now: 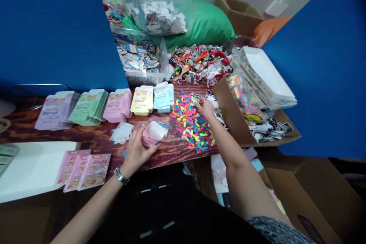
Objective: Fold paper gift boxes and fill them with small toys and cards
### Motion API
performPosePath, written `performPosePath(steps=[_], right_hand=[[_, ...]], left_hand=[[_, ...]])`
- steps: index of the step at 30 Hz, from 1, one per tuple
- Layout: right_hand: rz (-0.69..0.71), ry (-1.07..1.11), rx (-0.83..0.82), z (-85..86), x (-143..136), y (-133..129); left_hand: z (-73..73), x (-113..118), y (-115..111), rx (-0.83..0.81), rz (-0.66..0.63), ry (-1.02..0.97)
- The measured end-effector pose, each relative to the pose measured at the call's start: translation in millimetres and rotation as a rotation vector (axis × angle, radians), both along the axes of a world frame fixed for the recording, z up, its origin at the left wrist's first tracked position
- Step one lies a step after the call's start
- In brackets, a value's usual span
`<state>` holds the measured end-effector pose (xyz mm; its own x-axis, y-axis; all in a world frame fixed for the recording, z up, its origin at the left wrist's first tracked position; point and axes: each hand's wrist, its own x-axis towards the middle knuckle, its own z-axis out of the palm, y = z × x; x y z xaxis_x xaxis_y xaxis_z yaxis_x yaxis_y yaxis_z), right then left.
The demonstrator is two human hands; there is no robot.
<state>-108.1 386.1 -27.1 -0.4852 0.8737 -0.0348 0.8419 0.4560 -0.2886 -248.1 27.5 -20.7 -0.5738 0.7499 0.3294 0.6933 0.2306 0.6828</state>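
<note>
My left hand (137,148), a watch on its wrist, is wrapped round a small pink carton (151,136) standing tilted over the table, its open top towards me. My right hand (205,107) reaches over the far right part of a heap of small neon pieces (194,124). Its fingers are pinched together; whatever is between them is too small to make out. White pieces with dark outlines (213,101) lie just beyond and to the right of that hand. Beside the carton are translucent white sheets (122,133) and a blue printed card (164,127), partly hidden behind it.
Flat carton stacks in purple (54,111), green (87,108), pink (116,106), yellow (142,100) and blue (162,97) line the table's back. Pink boxes (95,171) lie front left by a white tray (34,160). Bins (143,72) and a cardboard box (227,110) border the workspace.
</note>
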Motion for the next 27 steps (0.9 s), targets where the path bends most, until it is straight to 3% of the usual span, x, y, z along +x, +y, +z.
performPosePath(steps=[4, 8, 12, 15, 20, 23, 27], right_hand=[[-0.013, -0.026, -0.006, -13.9, -11.0, 1.7], [0.077, 0.020, 0.004, -2.2, -4.1, -2.8], [0.228, 0.038, -0.097, 11.7, 2.8, -9.4], [0.284, 0.003, -0.157, 7.4, -2.1, -14.7], [0.249, -0.072, -0.113, -0.9, -13.8, -18.1], [0.294, -0.059, -0.076, 14.7, -10.2, -24.4], [0.421, 0.075, -0.136, 53.0, -1.5, -53.3]], left_hand=[[0.6, 1.4, -2.6, -0.025, 0.012, -0.028], [-3.1, -1.1, -6.4, -0.045, 0.028, -0.047], [-7.7, 0.0, -1.1, -0.043, 0.011, -0.048], [-9.1, 3.7, 5.9, -0.032, -0.020, -0.026], [-8.9, 8.0, 11.2, -0.041, -0.058, -0.013], [-10.6, 7.6, 13.5, -0.059, -0.035, -0.003], [-14.1, 7.5, 26.0, -0.091, -0.028, 0.018]])
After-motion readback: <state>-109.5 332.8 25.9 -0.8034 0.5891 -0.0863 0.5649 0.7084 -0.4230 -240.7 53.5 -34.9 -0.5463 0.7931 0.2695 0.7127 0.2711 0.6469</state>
